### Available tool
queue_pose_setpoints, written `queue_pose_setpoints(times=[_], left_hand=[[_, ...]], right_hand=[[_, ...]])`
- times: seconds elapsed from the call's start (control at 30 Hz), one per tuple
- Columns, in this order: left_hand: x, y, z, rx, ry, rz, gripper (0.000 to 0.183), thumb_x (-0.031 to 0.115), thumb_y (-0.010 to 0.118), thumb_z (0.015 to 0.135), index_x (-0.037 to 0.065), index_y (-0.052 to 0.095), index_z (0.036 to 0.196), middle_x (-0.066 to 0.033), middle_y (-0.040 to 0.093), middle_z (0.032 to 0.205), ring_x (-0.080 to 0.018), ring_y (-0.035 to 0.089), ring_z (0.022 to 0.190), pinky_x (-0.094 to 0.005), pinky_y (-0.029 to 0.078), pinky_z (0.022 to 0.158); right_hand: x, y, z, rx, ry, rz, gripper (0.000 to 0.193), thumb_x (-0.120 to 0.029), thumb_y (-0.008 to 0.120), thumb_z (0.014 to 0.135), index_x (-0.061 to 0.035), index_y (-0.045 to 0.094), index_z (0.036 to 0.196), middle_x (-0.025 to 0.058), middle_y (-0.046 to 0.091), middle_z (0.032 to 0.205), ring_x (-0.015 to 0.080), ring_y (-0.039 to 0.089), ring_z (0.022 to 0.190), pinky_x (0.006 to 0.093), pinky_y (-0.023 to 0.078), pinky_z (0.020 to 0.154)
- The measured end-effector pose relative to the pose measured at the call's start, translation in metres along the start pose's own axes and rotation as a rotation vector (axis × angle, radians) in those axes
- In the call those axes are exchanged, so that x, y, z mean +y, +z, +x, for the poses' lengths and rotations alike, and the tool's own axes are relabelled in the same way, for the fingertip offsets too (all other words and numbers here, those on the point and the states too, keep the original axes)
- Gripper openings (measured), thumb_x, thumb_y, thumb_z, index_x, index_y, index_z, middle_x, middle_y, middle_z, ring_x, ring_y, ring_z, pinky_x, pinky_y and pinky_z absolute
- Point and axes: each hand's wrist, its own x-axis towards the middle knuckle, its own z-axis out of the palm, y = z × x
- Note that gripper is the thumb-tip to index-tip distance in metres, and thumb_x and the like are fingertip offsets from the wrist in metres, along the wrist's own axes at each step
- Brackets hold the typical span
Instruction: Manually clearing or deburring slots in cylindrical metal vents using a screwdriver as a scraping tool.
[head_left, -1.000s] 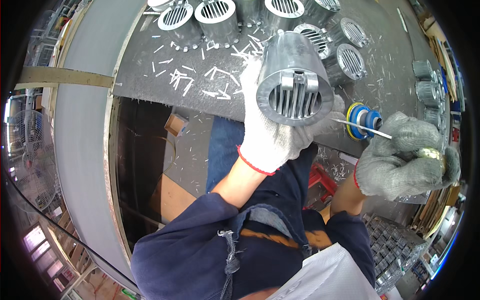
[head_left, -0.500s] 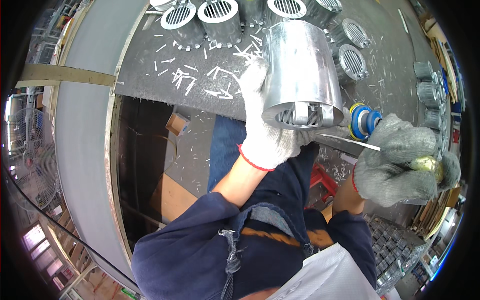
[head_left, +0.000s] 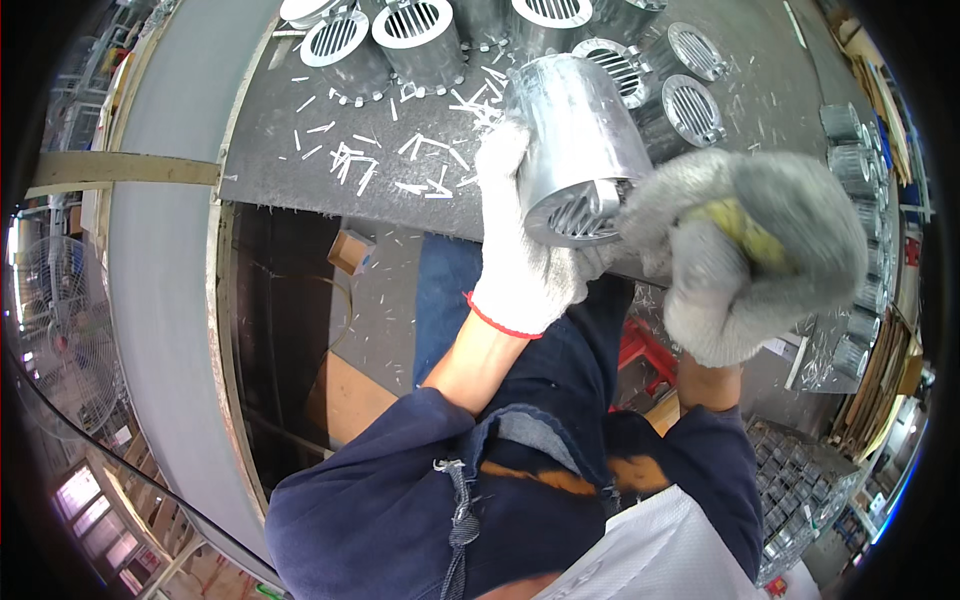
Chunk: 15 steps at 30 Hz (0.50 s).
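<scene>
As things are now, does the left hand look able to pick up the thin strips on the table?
Probably not without letting go: the left hand is occupied with holding the cylinder, although the strips lie uncovered beside it.

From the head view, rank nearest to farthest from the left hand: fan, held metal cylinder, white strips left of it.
1. Metal cylinder, in the left hand.
2. White strips, left on the bench.
3. Fan, far left, beyond the bench.
</scene>
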Motion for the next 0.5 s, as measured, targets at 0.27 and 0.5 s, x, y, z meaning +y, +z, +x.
queue_pose_setpoints(times=[0.27,0.5], left_hand=[[-0.001,-0.001,-0.003,-0.011,0.012,0.006,0.068,0.067,0.041,0.106,0.012,0.059,0.142,-0.0083,0.068,0.13,-0.0265,0.068,0.108,-0.0346,0.058,0.083],[0.0,-0.004,-0.001,-0.017,0.008,-0.005,0.063,0.063,0.043,0.106,0.013,0.059,0.14,-0.0073,0.068,0.129,-0.0255,0.067,0.11,-0.0368,0.057,0.087]], right_hand=[[0.0,-0.02,0.037,0.017,-0.108,-0.595,0.052,-0.019,0.071,0.099,0.0036,0.049,0.14,0.0143,0.067,0.124,0.0202,0.072,0.098,0.032,0.061,0.089],[0.003,-0.029,0.041,0.052,-0.154,-0.591,0.055,-0.026,0.068,0.101,0.0028,0.046,0.142,0.0136,0.065,0.123,0.0199,0.071,0.097,0.0308,0.062,0.086]])
